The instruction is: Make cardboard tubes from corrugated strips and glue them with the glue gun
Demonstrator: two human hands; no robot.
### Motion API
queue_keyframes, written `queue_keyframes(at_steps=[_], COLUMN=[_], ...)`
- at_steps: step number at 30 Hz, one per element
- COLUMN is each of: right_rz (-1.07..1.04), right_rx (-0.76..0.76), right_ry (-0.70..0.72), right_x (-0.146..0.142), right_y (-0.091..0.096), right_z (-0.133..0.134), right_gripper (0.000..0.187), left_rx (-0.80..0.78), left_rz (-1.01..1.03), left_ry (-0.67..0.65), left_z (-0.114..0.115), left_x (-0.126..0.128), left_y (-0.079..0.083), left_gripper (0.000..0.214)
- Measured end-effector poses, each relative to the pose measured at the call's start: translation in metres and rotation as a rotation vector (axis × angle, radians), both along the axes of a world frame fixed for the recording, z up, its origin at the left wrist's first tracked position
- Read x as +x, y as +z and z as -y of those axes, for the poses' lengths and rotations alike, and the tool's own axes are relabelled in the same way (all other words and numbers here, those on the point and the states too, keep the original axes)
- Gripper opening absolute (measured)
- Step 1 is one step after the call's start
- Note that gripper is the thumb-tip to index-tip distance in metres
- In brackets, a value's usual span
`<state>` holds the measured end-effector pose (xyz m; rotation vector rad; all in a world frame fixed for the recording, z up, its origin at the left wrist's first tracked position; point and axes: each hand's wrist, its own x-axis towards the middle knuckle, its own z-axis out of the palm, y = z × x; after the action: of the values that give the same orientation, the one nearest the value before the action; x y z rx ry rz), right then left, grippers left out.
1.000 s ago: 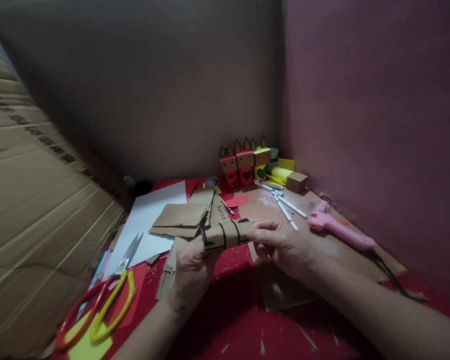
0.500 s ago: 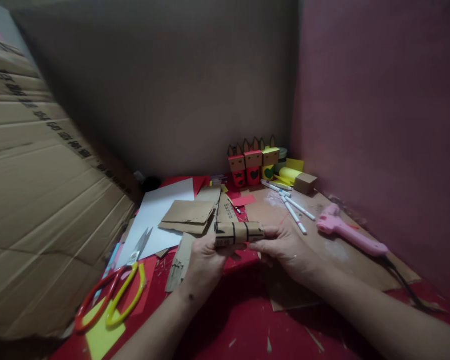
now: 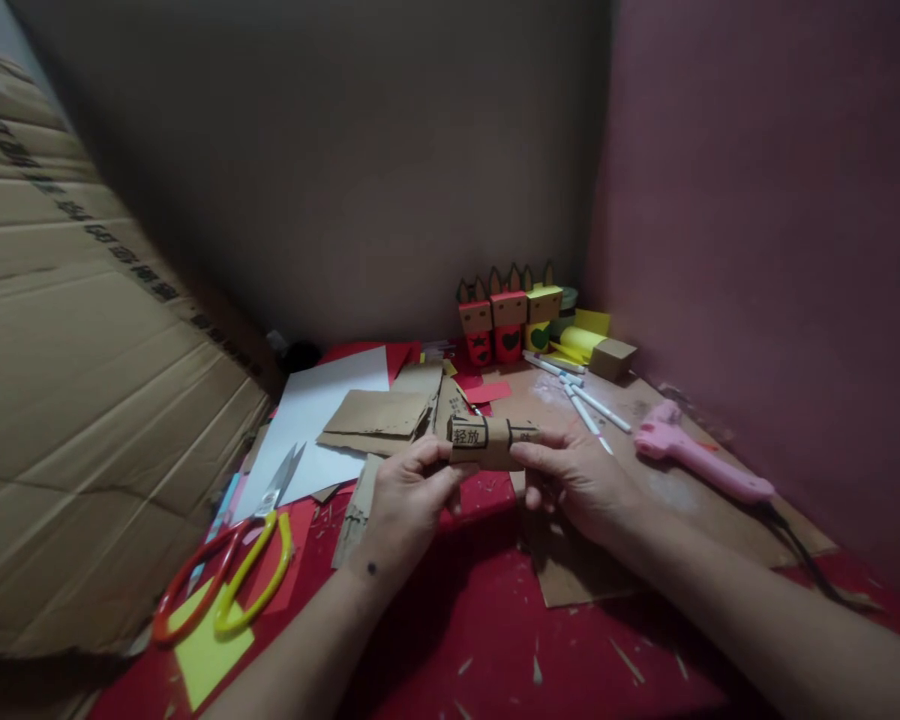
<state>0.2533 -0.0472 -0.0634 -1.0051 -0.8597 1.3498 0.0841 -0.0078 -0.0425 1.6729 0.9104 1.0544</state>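
Between my hands, above the middle of the red table, is a folded piece of cardboard (image 3: 495, 445) with black printing on its upper side. My left hand (image 3: 412, 495) pinches its left end, thumb toward me. At the right end my right hand (image 3: 574, 475) grips it, thumb in front and fingers partly hidden behind. Past my left hand lie flat cardboard pieces (image 3: 375, 413) on a white sheet (image 3: 311, 385). A cardboard sheet (image 3: 577, 570) lies under my right forearm.
Scissors (image 3: 259, 560) with red and yellow handles lie at left, near a leaning cardboard panel (image 3: 82, 400). Three cardboard-headed figures (image 3: 508, 325) stand at the back. White pens (image 3: 600, 410) and a pink glue gun (image 3: 697, 455) with a cord rest on the right.
The folded cardboard has risen slightly and shifted right, turning so more of its printed characters show. Both hands moved with it, and the view has tilted a little.
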Motion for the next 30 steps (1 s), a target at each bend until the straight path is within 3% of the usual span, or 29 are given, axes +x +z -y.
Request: queue_keyframes(at_steps=[6, 12, 17, 19, 22, 24, 27, 30], right_rz=[0.167, 0.154, 0.175, 0.216, 0.291, 0.398, 0.641, 0.819], right_rx=[0.047, 0.051, 0.020, 0.041, 0.095, 0.211, 0.557, 0.798], right_ry=[-0.021, -0.032, 0.022, -0.022, -0.143, -0.212, -0.214, -0.193], right_x=[-0.005, 0.000, 0.001, 0.000, -0.001, -0.001, 0.001, 0.003], right_y=[0.000, -0.001, 0.002, 0.004, 0.000, -0.005, -0.011, -0.010], right_z=[0.002, -0.002, -0.001, 0.001, 0.001, 0.001, 0.002, 0.002], right_gripper=[0.022, 0.020, 0.021, 0.022, 0.020, 0.018, 0.027, 0.038], left_rx=[-0.078, 0.197, 0.146, 0.152, 0.091, -0.059, -0.297, -0.375], left_rz=[0.050, -0.080, -0.043, -0.052, -0.009, 0.085, 0.219, 0.277], left_ry=[-0.062, -0.035, -0.084, -0.084, -0.053, -0.052, -0.089, -0.160], left_z=[-0.002, 0.000, -0.007, -0.010, -0.013, -0.014, -0.013, -0.011], left_x=[0.001, 0.000, -0.003, -0.003, -0.003, -0.004, -0.003, -0.002], left_y=[0.001, 0.003, -0.004, -0.005, -0.005, -0.005, -0.007, -0.008], left_gripper=[0.003, 0.003, 0.006, 0.006, 0.022, 0.022, 0.018, 0.018])
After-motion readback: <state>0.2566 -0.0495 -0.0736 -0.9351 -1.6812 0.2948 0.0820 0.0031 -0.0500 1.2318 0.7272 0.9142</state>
